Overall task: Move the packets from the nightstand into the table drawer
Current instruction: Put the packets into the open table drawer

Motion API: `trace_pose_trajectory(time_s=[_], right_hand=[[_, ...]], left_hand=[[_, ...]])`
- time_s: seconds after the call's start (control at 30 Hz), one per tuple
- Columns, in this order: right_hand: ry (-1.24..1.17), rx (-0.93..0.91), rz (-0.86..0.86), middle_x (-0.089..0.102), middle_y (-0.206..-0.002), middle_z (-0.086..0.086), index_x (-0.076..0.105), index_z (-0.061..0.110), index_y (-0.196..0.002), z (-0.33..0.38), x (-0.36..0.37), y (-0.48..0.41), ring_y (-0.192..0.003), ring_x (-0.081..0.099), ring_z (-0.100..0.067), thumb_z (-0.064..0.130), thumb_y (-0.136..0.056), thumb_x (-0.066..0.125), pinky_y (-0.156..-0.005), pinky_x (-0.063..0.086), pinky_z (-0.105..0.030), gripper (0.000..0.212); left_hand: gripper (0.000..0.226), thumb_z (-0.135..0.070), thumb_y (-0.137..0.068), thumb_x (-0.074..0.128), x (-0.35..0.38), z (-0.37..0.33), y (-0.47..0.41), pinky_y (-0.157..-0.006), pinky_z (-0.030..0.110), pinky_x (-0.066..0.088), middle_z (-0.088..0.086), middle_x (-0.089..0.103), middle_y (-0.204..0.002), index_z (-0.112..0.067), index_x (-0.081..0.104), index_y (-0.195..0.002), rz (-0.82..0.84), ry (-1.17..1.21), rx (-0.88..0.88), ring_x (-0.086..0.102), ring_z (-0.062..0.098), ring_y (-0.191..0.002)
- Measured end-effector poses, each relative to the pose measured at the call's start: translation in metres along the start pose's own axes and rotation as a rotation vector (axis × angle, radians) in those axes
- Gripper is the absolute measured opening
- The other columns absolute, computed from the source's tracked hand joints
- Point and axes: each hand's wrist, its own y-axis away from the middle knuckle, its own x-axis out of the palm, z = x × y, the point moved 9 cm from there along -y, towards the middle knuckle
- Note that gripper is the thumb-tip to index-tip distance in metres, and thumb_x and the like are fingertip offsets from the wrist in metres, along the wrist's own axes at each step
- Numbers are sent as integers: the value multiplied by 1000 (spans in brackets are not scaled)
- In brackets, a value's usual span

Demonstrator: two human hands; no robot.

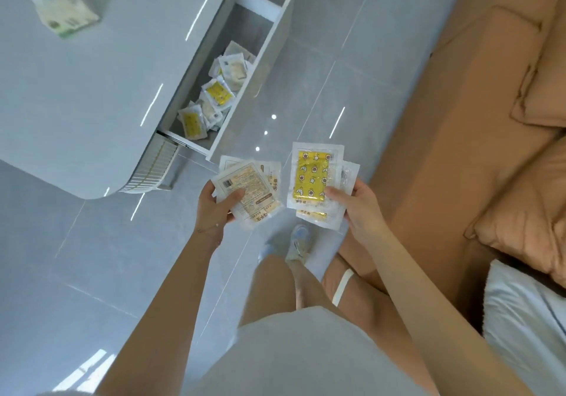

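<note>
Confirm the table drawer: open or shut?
Open. The drawer stands pulled out from the table, its inside exposed, with packets lying in it.

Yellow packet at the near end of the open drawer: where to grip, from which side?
Come down from above; the drawer walls block the sides. Pinch the clear border of the yellow packet at its end away from the neighbouring packets: it is thin and lies face up, so likely only an edge gives purchase.

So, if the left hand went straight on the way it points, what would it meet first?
Likely the front panel of the open drawer, with the packets that the left hand holds touching first. Depth is unclear.
</note>
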Motion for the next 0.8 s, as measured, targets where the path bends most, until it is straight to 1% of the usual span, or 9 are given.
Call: trace_pose_trajectory(time_s=[0.1,0.27,0.37,0.47,0.53,0.6,0.7,0.8], right_hand=[[50,14,20,73,-106,-6,67,17,-107,36,30,-37,-97,71,-24,-2,-85,64,-84,56,-39,29],[70,38,2,75,-95,-1,68,17,-102,91,83,-102,-88,72,-19,-3,-84,64,-75,59,-32,28],[76,40,26,74,-96,-3,67,15,-103,126,114,-137,-85,72,-18,-5,-84,63,-76,59,-33,28],[99,7,18,72,-100,-8,67,13,-103,163,138,-171,-87,71,-21,-6,-83,63,-78,58,-36,28],[110,6,27,72,-101,-9,66,12,-105,186,154,-193,-87,71,-20,-7,-83,62,-74,59,-32,29],[139,4,61,72,-99,-8,65,11,-105,206,169,-217,-84,72,-18,-7,-84,62,-68,58,-29,28],[225,17,97,73,-100,-10,67,11,-105,228,188,-258,-87,72,-23,-6,-82,64,-72,58,-35,28],[325,26,142,73,-102,-10,65,9,-109,249,204,-300,-90,72,-25,-4,-81,66,-76,59,-38,31]], left_hand=[[45,-5,-82,69,-10,-29,-37,-75,44,59,6,68,-111,-10,53,-124,-48,39,-26,68,28,-97],[42,-4,-82,69,-26,-80,-101,-72,41,59,5,66,-113,-15,54,-120,-91,95,-62,67,27,-98],[44,-5,-82,69,-38,-111,-136,-78,46,57,7,65,-116,-13,53,-122,-129,101,-73,66,28,-101],[47,-5,-81,70,-46,-140,-169,-81,50,56,9,64,-118,-12,51,-124,-163,119,-78,65,29,-102],[45,-5,-81,70,-49,-157,-188,-80,50,56,8,65,-116,-13,52,-122,-186,137,-70,66,28,-101],[41,-5,-82,69,-49,-170,-204,-76,46,58,7,66,-113,-14,54,-119,-213,177,-70,67,26,-99],[36,-6,-83,68,-49,-181,-229,-69,40,60,6,66,-111,-15,54,-115,-269,242,-86,68,24,-93],[38,-7,-84,67,-46,-182,-251,-66,39,60,7,67,-109,-12,51,-118,-327,307,-122,68,26,-92]])
